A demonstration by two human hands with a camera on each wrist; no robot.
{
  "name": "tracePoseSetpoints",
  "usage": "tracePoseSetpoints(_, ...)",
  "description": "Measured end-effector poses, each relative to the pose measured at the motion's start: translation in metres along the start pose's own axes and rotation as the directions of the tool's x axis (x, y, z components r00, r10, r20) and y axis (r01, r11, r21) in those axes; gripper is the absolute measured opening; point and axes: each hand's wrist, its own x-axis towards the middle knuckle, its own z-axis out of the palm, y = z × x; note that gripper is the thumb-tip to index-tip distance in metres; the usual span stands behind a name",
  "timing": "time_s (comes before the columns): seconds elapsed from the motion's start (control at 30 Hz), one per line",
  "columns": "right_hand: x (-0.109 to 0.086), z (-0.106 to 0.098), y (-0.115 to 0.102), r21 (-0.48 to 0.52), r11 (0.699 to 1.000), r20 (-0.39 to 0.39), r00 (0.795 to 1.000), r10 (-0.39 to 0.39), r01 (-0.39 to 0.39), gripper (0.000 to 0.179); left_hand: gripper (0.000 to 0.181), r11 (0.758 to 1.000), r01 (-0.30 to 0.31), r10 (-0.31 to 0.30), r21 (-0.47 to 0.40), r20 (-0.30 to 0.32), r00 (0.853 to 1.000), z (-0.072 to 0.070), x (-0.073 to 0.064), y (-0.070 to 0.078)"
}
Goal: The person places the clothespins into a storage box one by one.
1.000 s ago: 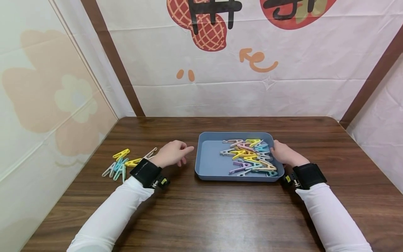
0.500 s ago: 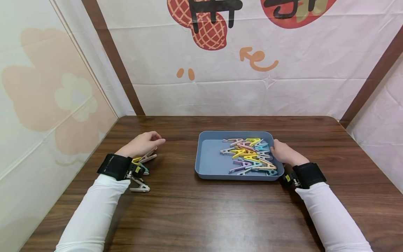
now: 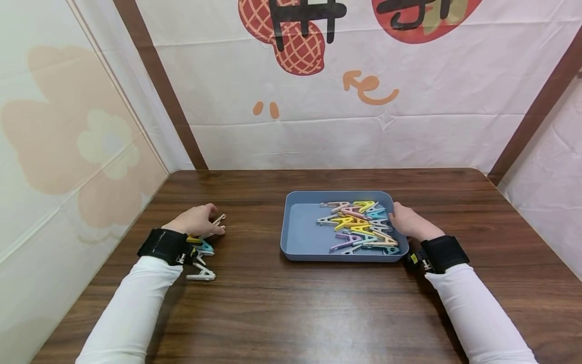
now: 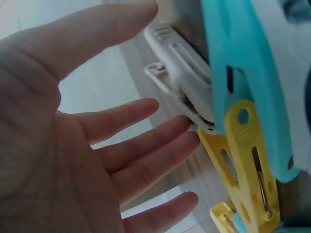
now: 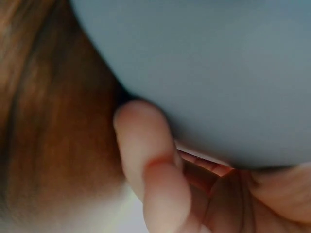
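Note:
My left hand [image 3: 191, 221] is low over a small group of clothespins on the left of the table. In the left wrist view its thumb and fingers are spread, with nothing between them. A greyish-white clothespin [image 4: 187, 65] lies right by the fingertips, beside a turquoise clothespin [image 4: 252, 73] and a yellow clothespin [image 4: 252, 165]. Part of the group is hidden under the hand and wristband. My right hand [image 3: 411, 222] grips the right side of a blue tray [image 3: 300, 227]; its fingers [image 5: 146, 131] lie against the outer wall in the right wrist view.
Several clothespins [image 3: 354, 221] in yellow, pink, purple, teal and white lie in the tray's right half. Another white clothespin [image 3: 201, 274] lies nearer the front, by the left wristband. Behind the wooden table [image 3: 291, 313] hangs a printed cloth [image 3: 218, 60].
My left hand has moved left from beside the tray to the clothespins, then lowered among them. They were shifted and now lie partly under the wrist. My right hand and the tray stay put.

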Motion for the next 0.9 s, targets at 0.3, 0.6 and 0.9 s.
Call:
tracePoseSetpoints(0.3,0.002,0.001,0.001,0.003,1.000,0.005,1.000,0.019,-0.019,0.041,0.023,0.992,0.084,-0.078,0.089,-0.065,0.995,0.001,0.002,0.016)
tracePoseSetpoints(0.6,0.002,-0.001,0.000,-0.005,1.000,-0.007,1.000,0.006,-0.006,0.044,0.023,0.989,0.102,-0.093,0.110,-0.082,0.992,0.000,0.006,0.024)
tracePoseSetpoints(0.9,0.002,0.001,-0.001,-0.006,1.000,-0.012,1.000,0.011,-0.011,0.047,0.026,0.997,0.002,0.016,0.077,-0.239,0.971,-0.007,0.022,0.049)
